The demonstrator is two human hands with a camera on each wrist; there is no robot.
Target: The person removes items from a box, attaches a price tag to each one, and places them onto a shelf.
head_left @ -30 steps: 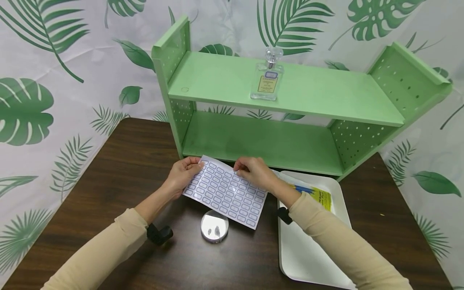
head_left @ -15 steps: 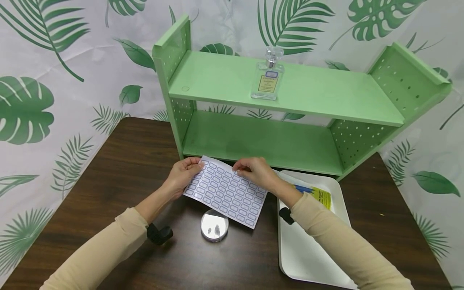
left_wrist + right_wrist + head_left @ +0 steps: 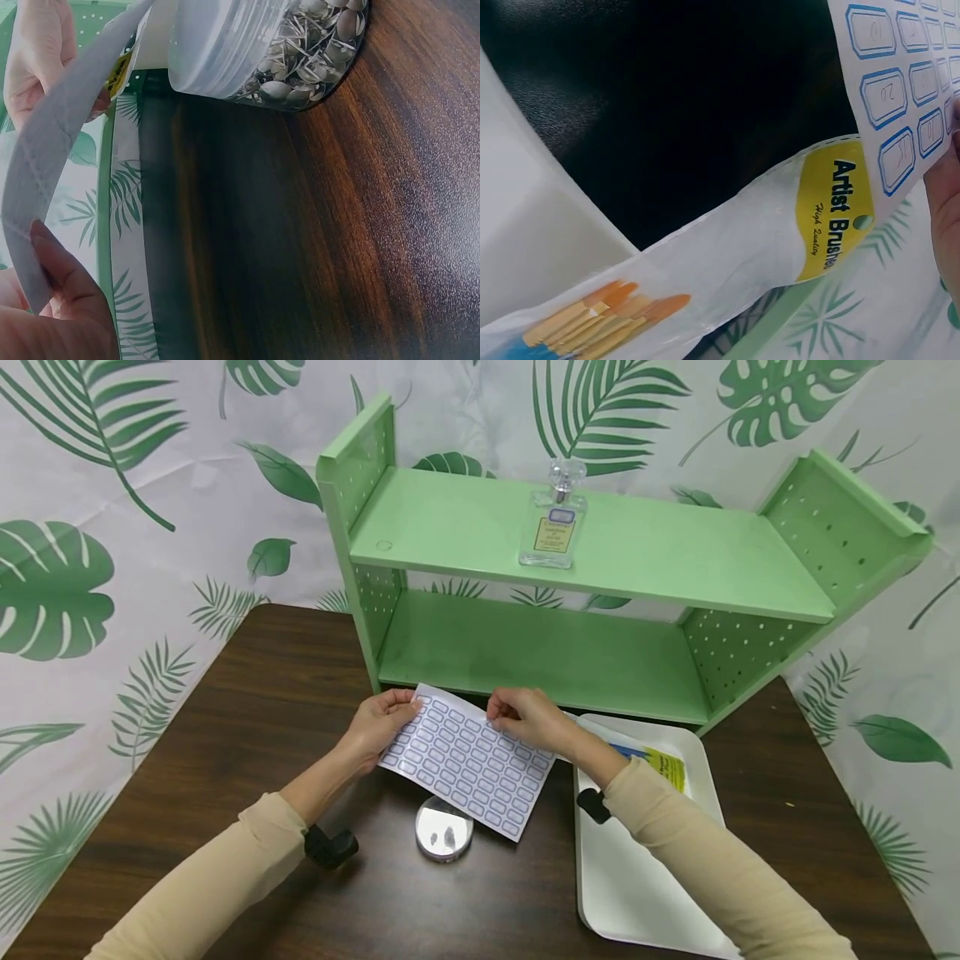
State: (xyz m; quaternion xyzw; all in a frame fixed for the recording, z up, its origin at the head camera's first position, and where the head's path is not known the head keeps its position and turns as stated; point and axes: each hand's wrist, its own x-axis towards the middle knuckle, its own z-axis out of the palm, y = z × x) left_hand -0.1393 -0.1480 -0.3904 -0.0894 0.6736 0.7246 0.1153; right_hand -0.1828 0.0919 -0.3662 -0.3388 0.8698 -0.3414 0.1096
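Observation:
A white sheet of blue-bordered label stickers (image 3: 465, 760) slants over the table. My left hand (image 3: 382, 722) pinches its upper left corner between thumb and fingers. At the upper edge, the thumb and fingertips of my right hand (image 3: 532, 722) pinch together on the sheet; the exact spot is hidden behind the fingers. Close up in the right wrist view, the labels (image 3: 885, 97) carry small faint characters. Partly under the sheet's lower edge stands a round clear jar (image 3: 444, 839). Silver thumbtacks (image 3: 307, 60) fill it in the left wrist view.
A green two-tier shelf (image 3: 540, 652) stands behind the hands. On its upper tier is a glass perfume bottle (image 3: 551, 535) bearing a blue-bordered sticker. To the right lies a white tray (image 3: 637, 893), with a plastic packet of artist brushes (image 3: 836, 217) across its far end.
The sheet's lower right corner has swung slightly left and toward me. My right hand has shifted a little right along the upper edge. The left hand stays almost still.

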